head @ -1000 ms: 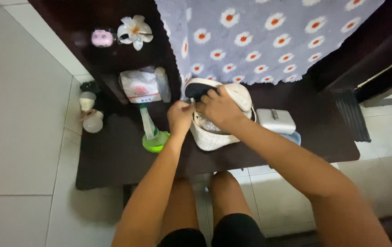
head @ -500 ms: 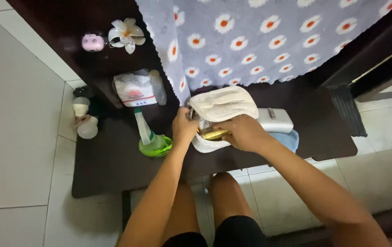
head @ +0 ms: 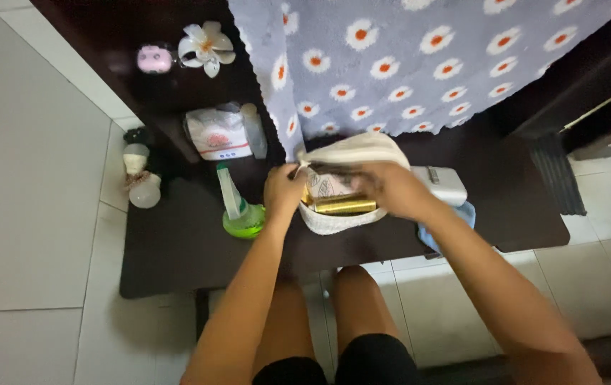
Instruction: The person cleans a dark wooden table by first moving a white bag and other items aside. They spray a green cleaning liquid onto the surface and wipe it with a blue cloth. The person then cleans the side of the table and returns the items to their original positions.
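Head view, white pouch [head: 341, 221] between left hand [head: 282, 191], right hand [head: 391, 189]

A dark wooden counter [head: 177, 257] stands on a pale tiled floor [head: 27, 178]. A grey daisy-print cloth [head: 419, 57] hangs over its back. Light is dim.

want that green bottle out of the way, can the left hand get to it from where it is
Probably yes. The left hand grips the left edge of the white pouch, and the green bottle stands just to its left on the dark table, with nothing between them.
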